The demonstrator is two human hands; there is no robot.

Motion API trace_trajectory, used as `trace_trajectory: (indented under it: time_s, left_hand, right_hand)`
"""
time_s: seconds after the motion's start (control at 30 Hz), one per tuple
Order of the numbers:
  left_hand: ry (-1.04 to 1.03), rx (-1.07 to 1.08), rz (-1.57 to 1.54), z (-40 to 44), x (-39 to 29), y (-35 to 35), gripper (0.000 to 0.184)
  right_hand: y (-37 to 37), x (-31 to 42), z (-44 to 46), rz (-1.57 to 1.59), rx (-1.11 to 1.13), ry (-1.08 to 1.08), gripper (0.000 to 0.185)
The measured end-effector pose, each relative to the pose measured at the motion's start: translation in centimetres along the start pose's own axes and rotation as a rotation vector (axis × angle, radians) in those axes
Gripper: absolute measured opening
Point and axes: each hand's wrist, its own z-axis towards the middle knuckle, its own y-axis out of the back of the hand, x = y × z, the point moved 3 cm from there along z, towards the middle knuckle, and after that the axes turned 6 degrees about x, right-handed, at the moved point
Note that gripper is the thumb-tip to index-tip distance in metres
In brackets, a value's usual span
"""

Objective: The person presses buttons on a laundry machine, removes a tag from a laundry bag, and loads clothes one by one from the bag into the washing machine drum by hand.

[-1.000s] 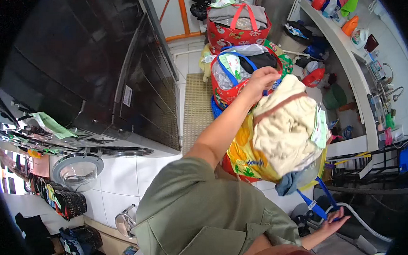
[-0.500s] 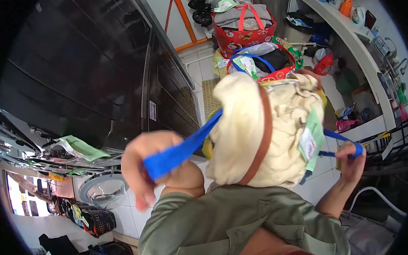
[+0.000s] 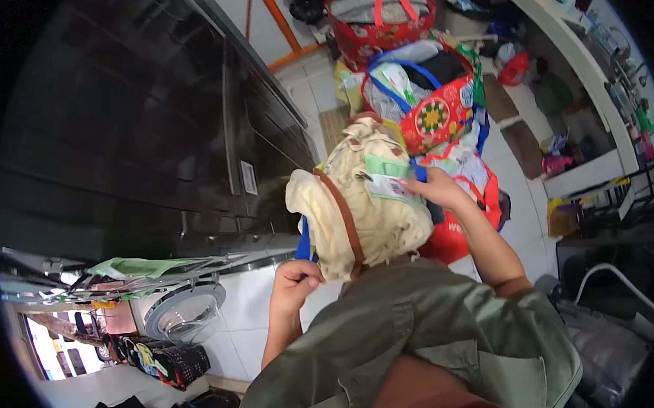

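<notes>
In the head view, a bulky load of cream cloth with a brown stripe (image 3: 386, 223) fills a bag just in front of my body. The bag's sides are mostly hidden, though its blue handle straps show. My left hand (image 3: 292, 284) is closed around the left blue strap (image 3: 304, 240), low beside the cloth. On the other side, my right hand (image 3: 443, 189) grips the right blue strap (image 3: 418, 171). A green and white paper tag (image 3: 389, 178) lies on the cloth, close to the right fingertips.
Beyond the load are a red patterned bag with blue handles (image 3: 434, 115) and another red bag (image 3: 385, 30). A red and white bag (image 3: 449, 239) stands at its right. Dark machines (image 3: 141, 132) line the left, with an open round washer door (image 3: 186, 312). A white counter (image 3: 591, 68) runs along the right.
The loaded bag has shifted left and turned, uncovering the red and white bag. My right hand has come inward beside the tag. My left hand has moved right and down, still holding its strap.
</notes>
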Motion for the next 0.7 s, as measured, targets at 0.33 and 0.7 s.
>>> trace_trajectory:
  time_s: [0.33, 0.7]
  left_hand:
    - [0.427, -0.560, 0.035, -3.1, 13.7, 5.6, 0.018]
    - [0.874, -0.469, 0.639, 4.2, 28.6, 16.2, 0.019]
  right_hand:
    - [-5.1, -11.4, 8.8, -0.444, 0.014, -0.233, 0.055]
    - [-13.0, -17.2, 7.9, 0.128, 0.334, -0.080, 0.038]
